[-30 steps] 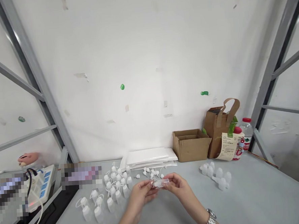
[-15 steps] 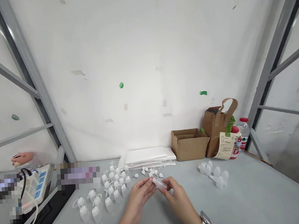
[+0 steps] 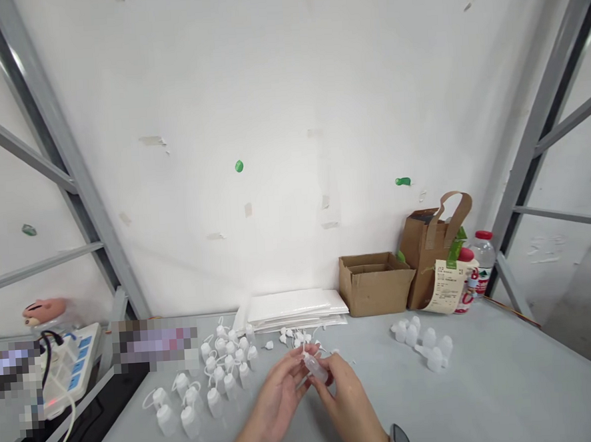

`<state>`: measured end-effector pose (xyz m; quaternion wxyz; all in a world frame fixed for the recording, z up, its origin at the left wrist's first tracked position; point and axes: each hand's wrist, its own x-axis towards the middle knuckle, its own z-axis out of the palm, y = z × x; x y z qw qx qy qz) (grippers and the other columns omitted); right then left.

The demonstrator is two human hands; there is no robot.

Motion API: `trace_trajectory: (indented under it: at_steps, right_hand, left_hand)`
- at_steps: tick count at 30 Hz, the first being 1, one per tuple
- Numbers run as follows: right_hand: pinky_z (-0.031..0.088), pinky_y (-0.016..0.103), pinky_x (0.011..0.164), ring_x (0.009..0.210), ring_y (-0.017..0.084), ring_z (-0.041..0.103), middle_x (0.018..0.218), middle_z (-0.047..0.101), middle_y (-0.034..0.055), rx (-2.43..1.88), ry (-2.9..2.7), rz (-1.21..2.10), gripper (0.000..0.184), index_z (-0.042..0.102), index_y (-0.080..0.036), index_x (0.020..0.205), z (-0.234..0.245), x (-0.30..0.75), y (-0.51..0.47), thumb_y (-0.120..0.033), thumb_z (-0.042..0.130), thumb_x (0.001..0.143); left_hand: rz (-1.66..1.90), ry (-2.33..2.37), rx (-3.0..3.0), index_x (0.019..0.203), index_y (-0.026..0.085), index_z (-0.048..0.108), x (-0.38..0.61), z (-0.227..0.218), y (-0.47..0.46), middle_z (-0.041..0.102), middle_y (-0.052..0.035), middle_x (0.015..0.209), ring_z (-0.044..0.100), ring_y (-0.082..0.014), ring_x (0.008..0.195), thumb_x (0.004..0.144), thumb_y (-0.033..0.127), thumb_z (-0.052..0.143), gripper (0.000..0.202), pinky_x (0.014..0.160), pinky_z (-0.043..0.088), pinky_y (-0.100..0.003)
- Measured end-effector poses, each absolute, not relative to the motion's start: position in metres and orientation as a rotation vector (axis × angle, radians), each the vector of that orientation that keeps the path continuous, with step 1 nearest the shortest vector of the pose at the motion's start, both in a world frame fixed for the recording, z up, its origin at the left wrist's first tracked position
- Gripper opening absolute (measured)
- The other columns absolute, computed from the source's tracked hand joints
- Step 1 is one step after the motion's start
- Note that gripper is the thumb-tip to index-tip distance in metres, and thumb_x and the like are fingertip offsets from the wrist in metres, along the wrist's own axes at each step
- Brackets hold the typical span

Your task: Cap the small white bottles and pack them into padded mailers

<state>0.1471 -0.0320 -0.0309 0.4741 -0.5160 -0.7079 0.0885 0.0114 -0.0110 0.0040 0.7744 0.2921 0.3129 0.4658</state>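
The small bottle (image 3: pixel 316 370) is between the two hands, a bit nearer the right hand (image 3: pixel 346 390), whose fingers are closed on its body. It leans, with its top toward the left hand (image 3: pixel 280 389) and its bottom toward the right. The left hand's fingers are at the top; I cannot tell if they pinch it. Little white tips (image 3: pixel 297 341) lie just past the hands on the gray counter (image 3: pixel 491 389). White bottles (image 3: pixel 229 386) stand left of the left hand.
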Motion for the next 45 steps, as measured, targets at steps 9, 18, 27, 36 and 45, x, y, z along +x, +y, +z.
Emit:
trace_trajectory:
  at_steps: [9, 18, 27, 36, 45]
  right_hand:
    - [0.047, 0.027, 0.054, 0.062, 0.017, 0.057, 0.069, 0.057, 0.0044, -1.159, -1.764, -0.298, 0.02, 0.053, -0.02, 0.085, -0.028, 0.144, -0.033, -0.029, 0.036, 0.092]
    - [0.043, 0.026, 0.05, 0.056, 0.016, 0.053, 0.062, 0.054, 0.0023, -1.146, -1.744, -0.451, 0.015, 0.051, -0.02, 0.081, -0.03, 0.14, -0.033, -0.025, 0.04, 0.09]
    - [0.043, 0.028, 0.05, 0.054, 0.016, 0.052, 0.059, 0.054, 0.0028, -1.137, -1.778, -0.59, 0.015, 0.055, -0.017, 0.083, -0.032, 0.138, -0.035, -0.018, 0.041, 0.089]
    - [0.039, 0.028, 0.05, 0.055, 0.017, 0.05, 0.061, 0.054, 0.0031, -1.05, -1.762, -0.608, 0.015, 0.055, -0.018, 0.081, -0.023, 0.136, -0.037, -0.014, 0.042, 0.087]
    - [0.034, 0.027, 0.052, 0.052, 0.016, 0.044, 0.058, 0.05, 0.0007, -1.089, -1.764, -0.696, 0.022, 0.049, -0.02, 0.072, -0.022, 0.134, -0.035, -0.007, 0.037, 0.086]
  left_hand:
    - [1.053, 0.662, 0.641, 0.097, 0.016, 0.065, 0.015, 0.009, -0.015, 0.064, -0.0087, 0.115, 0.051, -0.0248, 0.117, 0.073, 0.016, 0.053, 0.027, 0.099, 0.036, -0.036]
    - [1.01, 0.667, 0.621, 0.091, 0.013, 0.069, 0.013, 0.008, -0.016, 0.066, -0.0113, 0.111, 0.048, -0.0255, 0.119, 0.076, 0.023, 0.051, 0.026, 0.102, 0.032, -0.037]
    - [0.985, 0.675, 0.622, 0.089, 0.013, 0.069, 0.016, 0.012, -0.018, 0.067, -0.0116, 0.109, 0.051, -0.0263, 0.116, 0.072, 0.023, 0.054, 0.024, 0.1, 0.035, -0.036]
    - [0.983, 0.675, 0.568, 0.084, 0.013, 0.069, 0.016, 0.013, -0.019, 0.07, -0.0103, 0.101, 0.057, -0.024, 0.109, 0.073, 0.019, 0.05, 0.022, 0.099, 0.037, -0.034]
    - [1.023, 0.695, 0.592, 0.095, 0.014, 0.067, 0.019, 0.012, -0.022, 0.069, -0.011, 0.105, 0.054, -0.0236, 0.114, 0.076, 0.022, 0.051, 0.026, 0.101, 0.035, -0.035]
